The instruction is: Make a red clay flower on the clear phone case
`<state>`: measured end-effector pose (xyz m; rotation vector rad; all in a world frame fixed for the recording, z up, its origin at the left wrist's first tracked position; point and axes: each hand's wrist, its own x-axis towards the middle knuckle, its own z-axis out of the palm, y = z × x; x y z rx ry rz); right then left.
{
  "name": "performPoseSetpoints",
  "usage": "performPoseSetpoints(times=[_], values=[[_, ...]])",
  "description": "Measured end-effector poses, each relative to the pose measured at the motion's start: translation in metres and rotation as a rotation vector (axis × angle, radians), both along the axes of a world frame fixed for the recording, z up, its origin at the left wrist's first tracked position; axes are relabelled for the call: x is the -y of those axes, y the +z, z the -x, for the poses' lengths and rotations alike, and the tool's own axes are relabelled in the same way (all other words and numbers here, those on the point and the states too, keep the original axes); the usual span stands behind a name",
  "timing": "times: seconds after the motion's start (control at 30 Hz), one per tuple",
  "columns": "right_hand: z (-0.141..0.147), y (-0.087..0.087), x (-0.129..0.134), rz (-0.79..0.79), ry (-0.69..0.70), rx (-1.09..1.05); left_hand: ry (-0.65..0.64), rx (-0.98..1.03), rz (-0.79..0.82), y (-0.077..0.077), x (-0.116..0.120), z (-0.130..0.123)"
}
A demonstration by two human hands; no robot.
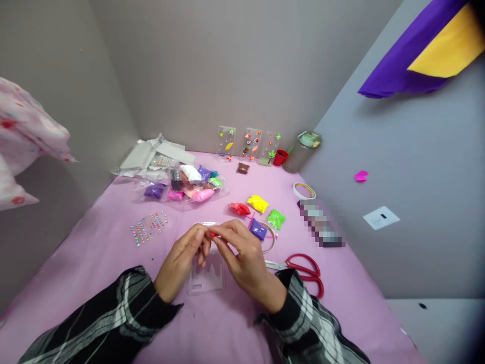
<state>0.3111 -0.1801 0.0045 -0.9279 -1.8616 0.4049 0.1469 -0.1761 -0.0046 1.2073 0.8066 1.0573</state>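
Note:
Over the middle of the table, a small red piece of modelling clay [213,234] shows between my fingertips. My right hand [244,258] pinches it between thumb and forefinger. From the other side, my left hand [184,258] has its fingers curled, with thumb and forefinger against the same piece. Below both hands a clear phone case [206,283] lies flat, partly hidden by them. Just beyond are packets of clay: red [240,209], yellow [258,203], green [276,219] and purple [258,229]. The purple one rests against a tape roll [271,240].
Red-handled scissors [303,268] lie right of my right hand. A gem sticker sheet [149,228] is at left. Behind are bagged clay packets [197,184] and white packaging [147,154]. Decorated clear cases [251,144] lean on the wall beside a jar [301,154]; another tape roll [304,191] is nearer.

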Motion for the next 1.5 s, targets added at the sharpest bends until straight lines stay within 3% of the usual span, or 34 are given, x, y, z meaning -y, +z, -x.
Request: performPoseSetpoints(times=[0.1, 0.2, 0.3, 0.4, 0.47, 0.57, 0.9, 1.1, 1.33, 1.5], values=[[-0.001, -0.002, -0.001, -0.039, -0.026, 0.055, 0.025, -0.111, -0.091, 0.002, 0.001, 0.001], [-0.003, -0.001, -0.004, 0.046, 0.009, -0.011, 0.041, -0.192, -0.141, 0.001, 0.000, 0.002], [-0.006, 0.004, -0.007, 0.319, 0.051, -0.264, 0.161, -0.280, -0.258, -0.004, -0.001, 0.005], [-0.009, 0.008, -0.010, 0.649, 0.167, -0.481, 0.307, -0.358, -0.556, -0.009, -0.002, 0.008], [-0.010, 0.007, -0.012, 0.801, 0.254, -0.560, 0.313, -0.417, -0.739, -0.010, -0.003, 0.008], [-0.008, 0.001, -0.013, 0.902, 0.333, -0.596, 0.307, -0.478, -0.859, -0.008, -0.003, 0.008], [-0.004, -0.005, -0.014, 1.026, 0.362, -0.699, 0.355, -0.523, -0.920, -0.006, -0.007, 0.011], [-0.004, -0.005, -0.013, 1.011, 0.386, -0.675, 0.404, -0.530, -0.925, -0.008, -0.009, 0.012], [-0.005, -0.004, -0.014, 0.998, 0.339, -0.627, 0.338, -0.520, -0.935, -0.006, -0.010, 0.012], [-0.006, -0.005, -0.015, 0.925, 0.302, -0.549, 0.375, -0.521, -0.919, -0.006, -0.010, 0.012]])
